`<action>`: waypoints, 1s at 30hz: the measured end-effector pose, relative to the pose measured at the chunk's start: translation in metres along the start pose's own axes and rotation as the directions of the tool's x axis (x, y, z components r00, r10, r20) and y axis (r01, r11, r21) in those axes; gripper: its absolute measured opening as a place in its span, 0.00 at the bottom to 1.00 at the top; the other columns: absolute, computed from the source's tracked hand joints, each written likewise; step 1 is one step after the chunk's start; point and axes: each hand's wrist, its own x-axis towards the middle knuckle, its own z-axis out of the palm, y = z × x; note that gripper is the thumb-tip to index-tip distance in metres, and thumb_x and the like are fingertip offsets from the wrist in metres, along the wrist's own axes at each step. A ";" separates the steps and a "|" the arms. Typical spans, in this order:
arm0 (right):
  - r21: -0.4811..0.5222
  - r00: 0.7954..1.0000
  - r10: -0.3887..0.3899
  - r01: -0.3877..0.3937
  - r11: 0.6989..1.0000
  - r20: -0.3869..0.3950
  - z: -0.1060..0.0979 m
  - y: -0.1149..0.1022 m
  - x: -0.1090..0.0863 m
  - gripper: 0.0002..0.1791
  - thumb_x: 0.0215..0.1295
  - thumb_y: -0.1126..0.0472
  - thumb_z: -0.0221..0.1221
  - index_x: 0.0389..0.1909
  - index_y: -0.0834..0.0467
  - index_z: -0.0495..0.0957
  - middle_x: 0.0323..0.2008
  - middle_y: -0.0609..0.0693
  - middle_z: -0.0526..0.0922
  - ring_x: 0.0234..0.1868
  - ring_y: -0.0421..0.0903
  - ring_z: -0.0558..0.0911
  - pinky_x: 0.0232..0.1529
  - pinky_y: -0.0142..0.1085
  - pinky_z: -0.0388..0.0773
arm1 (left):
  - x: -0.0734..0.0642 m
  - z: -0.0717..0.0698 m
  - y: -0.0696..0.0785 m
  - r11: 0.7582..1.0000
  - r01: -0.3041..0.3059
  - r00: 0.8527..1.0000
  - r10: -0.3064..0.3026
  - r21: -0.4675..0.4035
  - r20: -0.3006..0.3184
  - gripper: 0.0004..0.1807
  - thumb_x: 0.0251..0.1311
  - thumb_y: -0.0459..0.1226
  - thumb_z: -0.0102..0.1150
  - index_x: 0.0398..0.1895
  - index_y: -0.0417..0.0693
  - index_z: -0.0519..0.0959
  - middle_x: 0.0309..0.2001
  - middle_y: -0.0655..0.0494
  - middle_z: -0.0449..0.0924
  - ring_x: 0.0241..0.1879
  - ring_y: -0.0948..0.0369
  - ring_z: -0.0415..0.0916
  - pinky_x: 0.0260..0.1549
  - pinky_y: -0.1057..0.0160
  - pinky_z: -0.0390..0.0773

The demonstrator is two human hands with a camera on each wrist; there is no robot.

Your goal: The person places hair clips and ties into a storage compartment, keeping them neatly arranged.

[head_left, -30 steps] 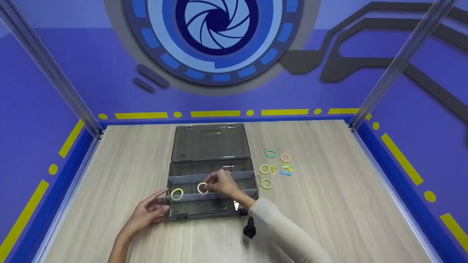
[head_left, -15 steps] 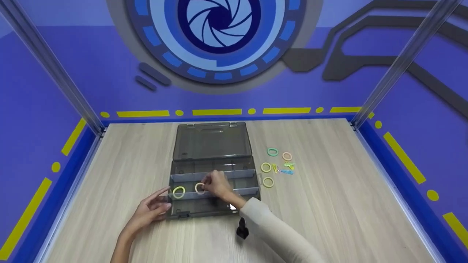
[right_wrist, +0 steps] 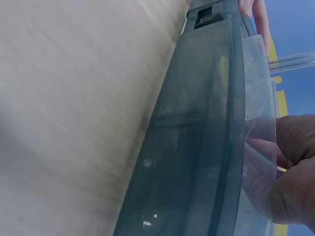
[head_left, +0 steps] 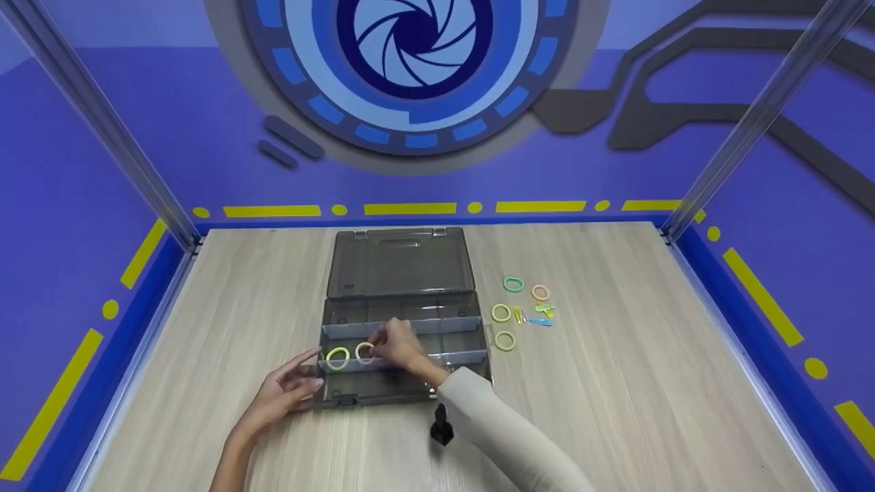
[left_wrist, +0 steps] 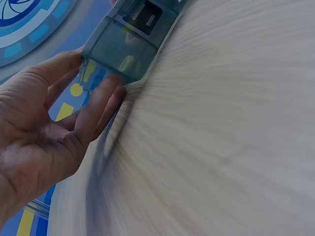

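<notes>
A smoky see-through compartment box lies with its lid laid back. My right hand pinches a peach hair tie over the middle row. To its left, a yellow hair tie stands tilted against the front divider. My left hand touches the box's left end with extended fingers. In the left wrist view, fingertips of the left hand rest on the box wall. The right wrist view shows the right hand behind a clear divider; the hair tie is mostly hidden there.
Right of the box lie a green hair tie, a peach one and two yellowish ones, the nearer close to the box. Small colourful hair clips lie among them. Blue panels enclose the wooden table.
My right hand has shifted left along the middle row with the peach hair tie, closer to the yellow one. My left hand stays at the box's left end. The head view has shifted slightly.
</notes>
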 end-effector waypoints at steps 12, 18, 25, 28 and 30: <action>-0.004 1.000 -0.005 0.005 1.000 0.025 0.000 -0.003 0.002 0.05 0.51 0.74 0.69 0.31 0.67 0.88 0.27 0.58 0.90 0.27 0.46 0.88 0.27 0.22 0.76 | 0.000 0.002 0.001 1.000 0.021 1.000 -0.021 -0.006 -0.018 0.38 0.68 0.40 0.65 0.78 0.48 0.62 0.60 0.41 0.73 0.50 0.60 0.81 0.48 0.54 0.87; 0.021 0.998 -0.029 0.028 0.999 0.049 0.001 0.001 0.002 0.06 0.54 0.74 0.70 0.34 0.68 0.89 0.29 0.59 0.90 0.32 0.52 0.90 0.30 0.23 0.78 | -0.001 0.001 -0.001 1.000 0.010 1.000 -0.010 -0.007 -0.013 0.38 0.68 0.40 0.66 0.78 0.47 0.62 0.60 0.40 0.73 0.50 0.59 0.80 0.48 0.54 0.86; 0.041 0.994 -0.088 0.086 0.995 0.062 -0.001 0.004 -0.001 0.05 0.58 0.70 0.70 0.35 0.67 0.88 0.31 0.58 0.91 0.29 0.44 0.87 0.32 0.23 0.77 | -0.001 0.003 -0.001 1.000 0.016 1.000 -0.016 0.002 -0.023 0.38 0.67 0.41 0.66 0.78 0.49 0.62 0.61 0.39 0.74 0.50 0.59 0.81 0.48 0.53 0.86; 0.050 0.991 -0.118 0.115 0.992 0.069 -0.004 0.005 -0.003 0.05 0.60 0.69 0.69 0.36 0.66 0.88 0.32 0.57 0.91 0.30 0.41 0.86 0.33 0.24 0.78 | -0.001 0.003 -0.001 1.000 0.013 1.000 -0.013 0.009 -0.020 0.38 0.68 0.40 0.65 0.79 0.48 0.61 0.61 0.38 0.73 0.51 0.58 0.81 0.49 0.52 0.86; 0.061 0.989 -0.128 0.124 0.990 0.067 -0.006 0.006 -0.004 0.05 0.61 0.68 0.69 0.36 0.66 0.88 0.33 0.57 0.91 0.30 0.40 0.85 0.33 0.24 0.79 | -0.002 0.003 -0.001 1.000 0.009 1.000 -0.009 0.011 -0.021 0.38 0.68 0.40 0.65 0.78 0.48 0.61 0.61 0.37 0.73 0.51 0.58 0.81 0.49 0.51 0.86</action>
